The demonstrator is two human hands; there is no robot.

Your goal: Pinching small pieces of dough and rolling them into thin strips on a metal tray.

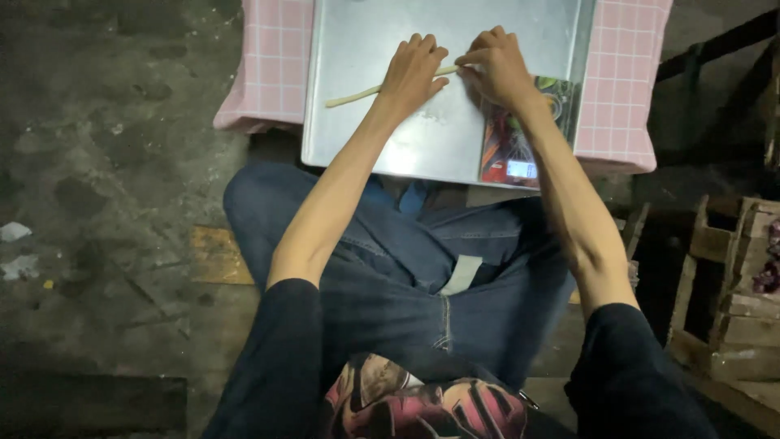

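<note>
Dark, stained concrete floor [106,162] all around, and a small table with a pink checked cloth [272,65] up top. On it sits a big metal tray [366,138], pretty much bare and shiny. The person sits right up against it, jeans [406,268] filling the middle of the shot.

A thin pale dough rope [351,96] lies across the tray, running slightly uphill from left to right. The left hand [413,69] is laid flat on top of it, fingers straight and close together, palm pressing down, not gripping anything. The right hand [497,65] is just beside it, fingers curled over and pinching the rope's right end.

Under the right wrist, at the tray's right side, there's a small digital scale [520,150] with a colourful top and a lit display. Wooden crates [735,284] are stacked off to the right, and a wooden board [215,256] lies on the floor under the left leg.
</note>
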